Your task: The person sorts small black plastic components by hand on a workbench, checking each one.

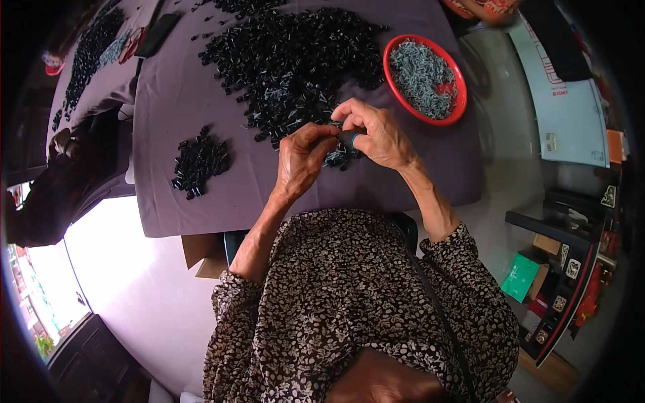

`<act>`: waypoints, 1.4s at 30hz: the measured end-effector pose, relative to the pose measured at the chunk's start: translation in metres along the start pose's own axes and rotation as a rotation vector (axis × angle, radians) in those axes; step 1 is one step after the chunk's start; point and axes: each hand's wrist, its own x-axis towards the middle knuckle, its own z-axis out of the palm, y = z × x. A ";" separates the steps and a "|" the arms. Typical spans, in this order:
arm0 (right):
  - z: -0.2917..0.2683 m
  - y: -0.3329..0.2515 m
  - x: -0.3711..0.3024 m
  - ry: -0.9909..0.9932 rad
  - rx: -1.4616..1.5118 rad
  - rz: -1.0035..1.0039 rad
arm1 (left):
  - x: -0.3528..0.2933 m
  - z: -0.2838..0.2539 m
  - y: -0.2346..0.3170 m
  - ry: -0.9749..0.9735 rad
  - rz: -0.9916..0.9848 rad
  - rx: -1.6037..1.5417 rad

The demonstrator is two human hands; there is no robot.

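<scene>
- In head view, looking down on a table draped in a mauve-grey tablecloth [235, 213], with both bare hands brought together near the table's front half.
- With left hand [300, 160], pinching at the fingertips, thumb against bent fingers, on a small dark piece [340, 127]; too small and covered to name more exactly.
- With right hand [386, 139], curled in from the right, forefinger arched over and thumb close to the same piece; cannot tell whether gripping it or merely touching.
- At right thumb, showing a black cover [347, 138] with a blue edge.
- Just below the fingers, lying on the cloth, a little cluster of black and silvery pieces [343, 159], partly hidden by the hands.
- Beyond the hands, spread widely over the cloth, a large heap of small black fittings [295, 54].
- To the left, well apart from the hands, a smaller pile of black fittings [201, 163].
- To the right of the large heap, standing on the table, a round red plastic basin [461, 106], filled with silver-grey screw-like pieces [418, 72].
- Off to the far left, on another covered table, more dark pieces [91, 60].
</scene>
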 end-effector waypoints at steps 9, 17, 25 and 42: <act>0.016 0.016 -0.005 0.069 0.250 0.115 | -0.006 0.000 -0.014 -0.044 -0.166 -0.109; -0.012 0.064 -0.003 0.302 -0.084 0.228 | -0.008 -0.006 -0.024 -0.037 -0.244 -0.531; -0.018 0.112 0.002 0.387 -0.422 0.018 | -0.012 -0.024 -0.022 0.057 -0.201 -0.534; -0.014 0.045 -0.001 0.169 0.652 -0.040 | 0.002 -0.004 0.008 0.014 -0.154 -0.431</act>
